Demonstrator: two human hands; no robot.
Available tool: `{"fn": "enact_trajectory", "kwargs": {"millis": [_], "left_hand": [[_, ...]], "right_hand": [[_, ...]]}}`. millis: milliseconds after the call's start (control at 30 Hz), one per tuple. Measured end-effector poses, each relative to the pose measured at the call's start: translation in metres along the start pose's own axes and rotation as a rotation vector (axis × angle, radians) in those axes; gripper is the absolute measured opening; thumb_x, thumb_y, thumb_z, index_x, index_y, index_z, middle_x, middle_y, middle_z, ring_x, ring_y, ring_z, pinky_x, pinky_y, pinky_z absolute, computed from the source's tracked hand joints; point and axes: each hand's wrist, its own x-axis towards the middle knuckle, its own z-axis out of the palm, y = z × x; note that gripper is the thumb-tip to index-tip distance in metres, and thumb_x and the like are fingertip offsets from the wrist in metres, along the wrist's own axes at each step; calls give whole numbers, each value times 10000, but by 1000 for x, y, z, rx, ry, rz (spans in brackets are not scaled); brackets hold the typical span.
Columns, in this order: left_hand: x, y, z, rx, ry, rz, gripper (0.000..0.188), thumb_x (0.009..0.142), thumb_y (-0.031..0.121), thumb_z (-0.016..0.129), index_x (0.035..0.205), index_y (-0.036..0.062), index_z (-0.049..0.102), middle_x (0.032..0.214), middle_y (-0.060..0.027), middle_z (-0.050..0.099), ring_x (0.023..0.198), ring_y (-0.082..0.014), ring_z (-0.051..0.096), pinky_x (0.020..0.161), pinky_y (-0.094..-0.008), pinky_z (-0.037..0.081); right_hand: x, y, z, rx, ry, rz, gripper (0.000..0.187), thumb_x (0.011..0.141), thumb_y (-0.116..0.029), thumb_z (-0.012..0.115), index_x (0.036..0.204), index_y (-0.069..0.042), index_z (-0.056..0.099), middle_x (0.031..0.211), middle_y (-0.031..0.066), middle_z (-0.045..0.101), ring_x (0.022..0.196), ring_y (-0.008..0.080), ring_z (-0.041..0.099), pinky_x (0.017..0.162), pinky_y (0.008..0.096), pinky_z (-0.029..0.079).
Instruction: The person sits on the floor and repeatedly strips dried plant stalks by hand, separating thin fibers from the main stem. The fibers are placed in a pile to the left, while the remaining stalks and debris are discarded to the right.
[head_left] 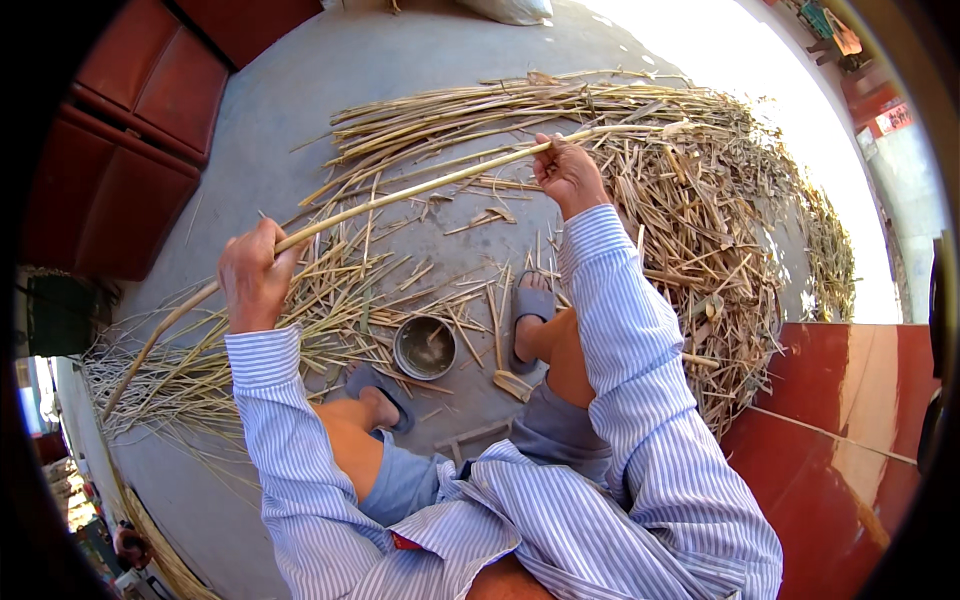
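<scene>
while both arms stretch out in striped sleeves, the left hand [252,277] is clenched around a long pale reed stalk [400,192], and the right hand [567,172] pinches the same stalk further up, fingers curled tight on it. the stalk runs slanting across the view, its lower end dropping past the left fist towards the ground at the left, its upper tip fraying out over the big heap of cut reeds [690,220] on the right. down between the knees sits a small round metal bowl [424,347] on the grey concrete floor [270,130]; what is in it is hard to make out. two grey sandals show, the right one [532,305] half covered by loose stalks, the left one [375,385] partly behind the knee. a thinner bundle of reeds [180,380] lies fanned out under the left arm. red panels [840,420] fill the lower right, cut off by the rim. the far upper right is washed out by glare.
</scene>
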Motion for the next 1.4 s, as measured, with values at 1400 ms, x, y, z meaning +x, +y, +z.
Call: {"fn": "enact_trajectory", "kwargs": {"millis": [1400], "left_hand": [[-18,0,12,-242,156,-167,278,829,301,769,793,58,638,629,-83,617,539,-244,587,507,-358,430]], "right_hand": [[-23,-5,21,185,-20,-124,286,1020,-252,515,1108,10,587,966,113,686,782,143,662,683,252,583]]}}
